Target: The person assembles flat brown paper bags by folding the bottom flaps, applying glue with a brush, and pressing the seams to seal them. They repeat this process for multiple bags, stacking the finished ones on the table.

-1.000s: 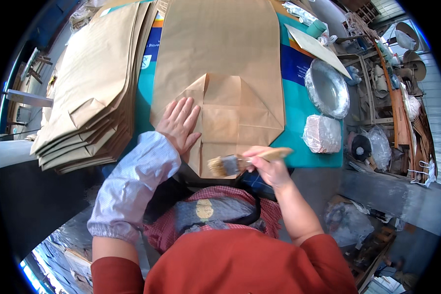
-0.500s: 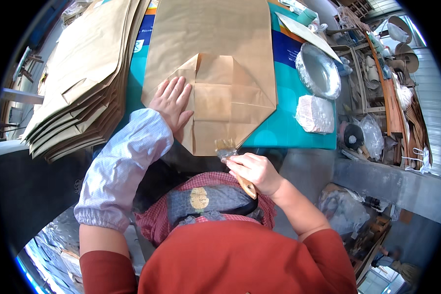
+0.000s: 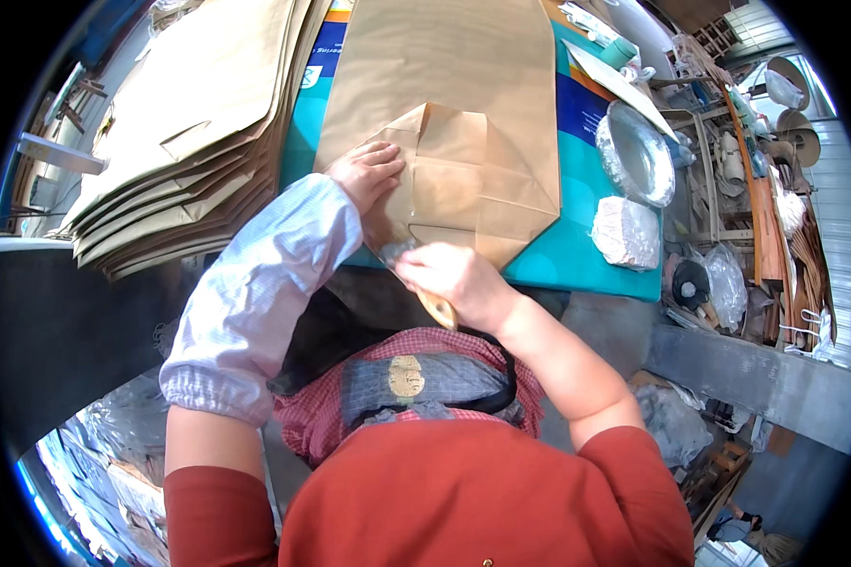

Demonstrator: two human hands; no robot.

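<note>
A large brown paper bag (image 3: pixel 444 57) lies flat on the table, its near end folded into an angular bottom with creased flaps. My left hand (image 3: pixel 369 175) rests on the left part of that fold, fingers laid on the paper and pointing right. In my right hand (image 3: pixel 461 283) is a paintbrush (image 3: pixel 437 310) with a wooden handle, gripped near its ferrule. The bristles touch or hover over the near left edge of the folded bottom; the fingers and blur partly hide them.
At left stands a stack of brown paper bags (image 3: pixel 194 76). The teal table cover (image 3: pixel 586 255) shows on the right, bearing a plastic-lined basin (image 3: pixel 633 154), a whitish wrapped block (image 3: pixel 626 232) and a white board (image 3: pixel 619 85). Shelving with clutter (image 3: pixel 728 170) stands beyond.
The brush has moved left along the bag's near edge, closer to my left hand. My left hand has turned so its fingers point right. The whole view has shifted slightly.
</note>
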